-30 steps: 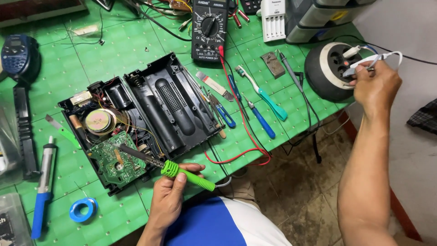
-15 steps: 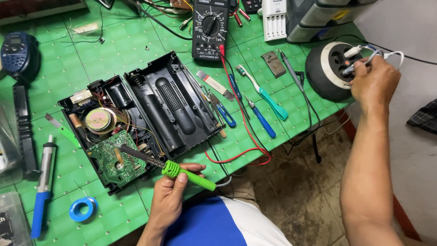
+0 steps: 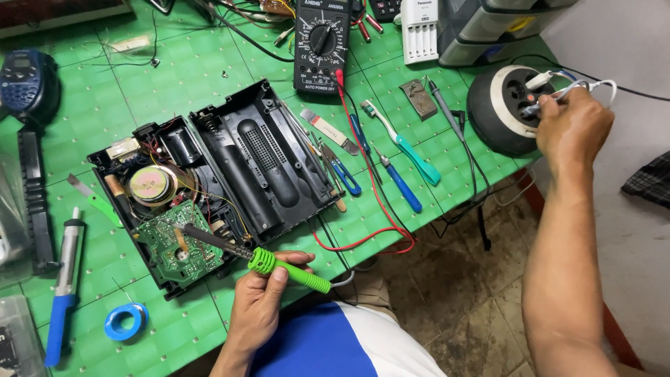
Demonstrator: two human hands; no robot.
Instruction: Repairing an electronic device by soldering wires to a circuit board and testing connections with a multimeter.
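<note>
My left hand (image 3: 259, 301) grips a green-handled soldering iron (image 3: 293, 271). Its dark tip rests over the green circuit board (image 3: 171, 246) inside an opened black radio case (image 3: 265, 164). The case lies flat on the green cutting mat, with its speaker (image 3: 150, 183) exposed. My right hand (image 3: 572, 129) reaches to a round black socket reel (image 3: 497, 108) at the table's right edge. Its fingers pinch a white plug and cable (image 3: 544, 80) at the reel's face.
A black multimeter (image 3: 321, 45) with red leads stands behind the case. A toothbrush (image 3: 412, 153), a blue screwdriver (image 3: 401, 187) and small cutters (image 3: 342, 174) lie to the right of the case. A desoldering pump (image 3: 64, 293) and a blue tape roll (image 3: 125, 321) lie at front left.
My right hand has shifted slightly at the socket reel, still on the white plug. My left hand and the soldering iron have stayed in place.
</note>
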